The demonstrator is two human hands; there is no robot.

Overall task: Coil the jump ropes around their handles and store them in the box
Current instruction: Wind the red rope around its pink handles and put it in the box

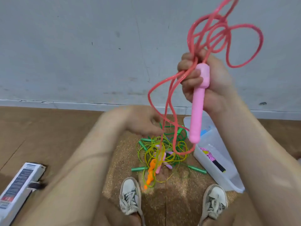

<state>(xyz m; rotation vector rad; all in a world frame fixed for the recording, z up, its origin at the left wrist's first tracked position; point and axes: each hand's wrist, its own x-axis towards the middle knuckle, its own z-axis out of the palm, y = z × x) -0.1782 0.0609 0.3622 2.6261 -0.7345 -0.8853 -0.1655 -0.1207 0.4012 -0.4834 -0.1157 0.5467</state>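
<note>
My right hand (205, 80) is raised and grips a pink jump-rope handle (197, 105) together with several loops of its red-pink rope (228, 33), which arc above the fist. More rope hangs down to the floor pile. My left hand (143, 121) is lower, fingers loosely extended toward the hanging strand, touching or close beside it. On the floor between my feet lies a tangle of ropes (161, 154): green handles, yellow cord, an orange handle, a pink one. A clear plastic box (228, 178) stands to the right and holds a coiled pink rope with a black handle.
A grey wall rises behind the wooden floor. A white printed carton (17, 186) lies at the lower left. My two white sneakers (130, 194) stand just in front of the rope pile, the box beside the right one.
</note>
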